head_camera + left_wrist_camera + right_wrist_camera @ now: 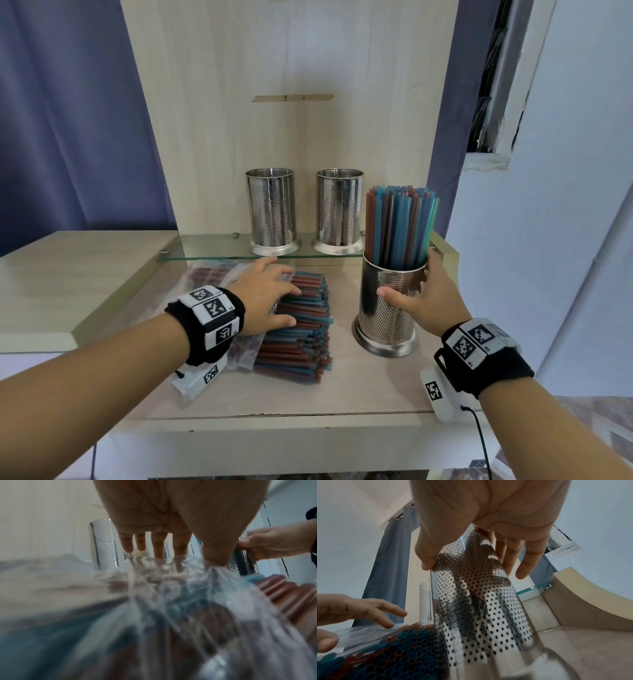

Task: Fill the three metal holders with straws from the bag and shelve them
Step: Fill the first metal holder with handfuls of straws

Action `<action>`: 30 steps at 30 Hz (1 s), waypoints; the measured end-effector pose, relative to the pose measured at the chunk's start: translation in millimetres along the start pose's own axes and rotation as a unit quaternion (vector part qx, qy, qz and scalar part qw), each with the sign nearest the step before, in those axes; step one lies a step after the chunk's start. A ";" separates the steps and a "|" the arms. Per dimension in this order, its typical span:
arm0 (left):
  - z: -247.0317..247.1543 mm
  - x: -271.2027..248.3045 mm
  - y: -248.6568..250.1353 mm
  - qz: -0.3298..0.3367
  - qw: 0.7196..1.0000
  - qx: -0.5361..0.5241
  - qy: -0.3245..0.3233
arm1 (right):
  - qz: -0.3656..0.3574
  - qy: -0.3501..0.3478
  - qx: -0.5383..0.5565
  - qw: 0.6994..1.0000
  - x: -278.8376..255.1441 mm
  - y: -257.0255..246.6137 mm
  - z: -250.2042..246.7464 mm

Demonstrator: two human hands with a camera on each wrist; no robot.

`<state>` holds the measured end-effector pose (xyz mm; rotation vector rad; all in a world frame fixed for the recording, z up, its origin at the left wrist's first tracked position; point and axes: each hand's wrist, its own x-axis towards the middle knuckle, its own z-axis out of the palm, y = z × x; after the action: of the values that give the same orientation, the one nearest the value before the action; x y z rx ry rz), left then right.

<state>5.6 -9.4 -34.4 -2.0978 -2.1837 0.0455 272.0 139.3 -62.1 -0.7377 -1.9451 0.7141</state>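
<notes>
A perforated metal holder [387, 315] packed with blue and brown straws [400, 226] stands on the wooden table at the right. My right hand [411, 284] grips its upper wall, thumb in front and fingers behind; the right wrist view shows that grip [474, 568] on the holder [479, 601]. Two empty holders [270, 212] [339, 212] stand on the glass shelf [212, 251]. My left hand [270, 294] rests flat, fingers spread, on the clear bag [163, 588] over a pile of straws [301, 339] lying on the table.
A wooden back panel [291, 85] rises behind the shelf. A raised wooden ledge [68, 274] lies to the left and a low wall [447, 255] to the right. Blue curtain [68, 120] hangs at the left. Bare table top [342, 390] lies in front.
</notes>
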 end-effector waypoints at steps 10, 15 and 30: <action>4.0 22.5 2.8 -0.067 0.995 0.053 -0.061 | -0.012 -0.005 -0.022 1.000 -0.7 -0.6 -2.1; 3.8 26.4 4.6 -0.047 0.997 0.041 -0.038 | -0.007 -0.009 -0.029 1.000 -0.8 0.0 -2.4; -17.8 20.9 21.3 0.035 0.991 -0.045 0.118 | -0.007 -0.003 -0.047 0.999 -1.7 -0.4 -2.9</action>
<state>27.8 11.3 -17.6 -2.1032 -2.0103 -0.2855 275.3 138.3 -61.4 -0.7784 -1.9983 0.6205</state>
